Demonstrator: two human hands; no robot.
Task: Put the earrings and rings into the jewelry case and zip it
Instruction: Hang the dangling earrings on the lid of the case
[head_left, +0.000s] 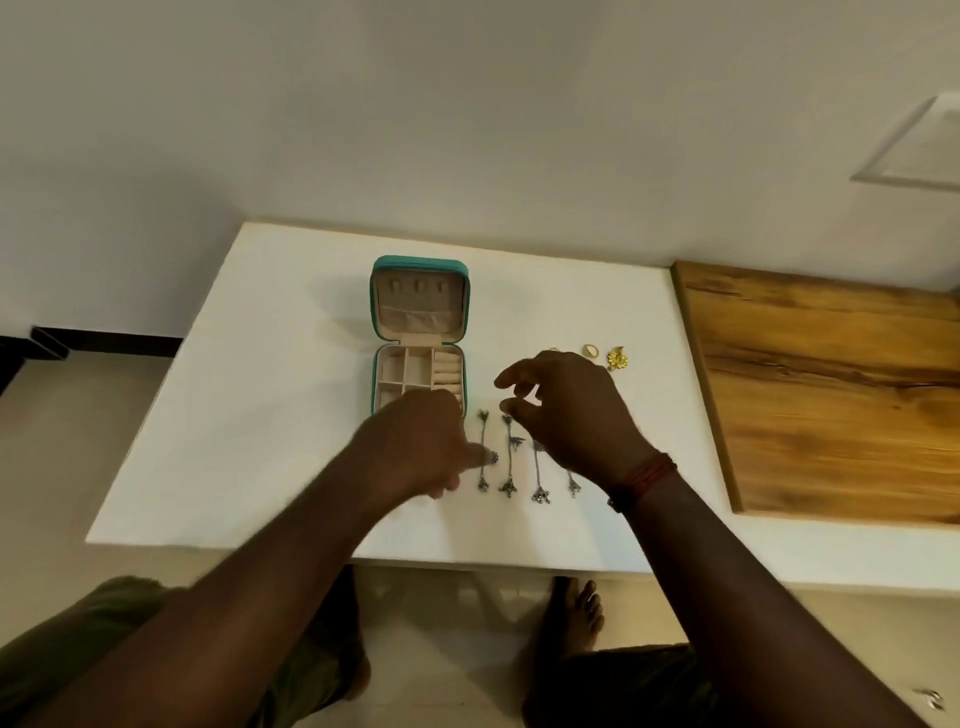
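Left hand touches earrings; right hand hovers above.

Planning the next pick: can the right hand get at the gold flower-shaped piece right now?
Probably yes: the right hand hovers close to the gold flower-shaped piece, which lies uncovered beside a ring.

Looked like a room in a home: white table against a plain wall, wooden top alongside, pale floor, a bare foot under the table edge.
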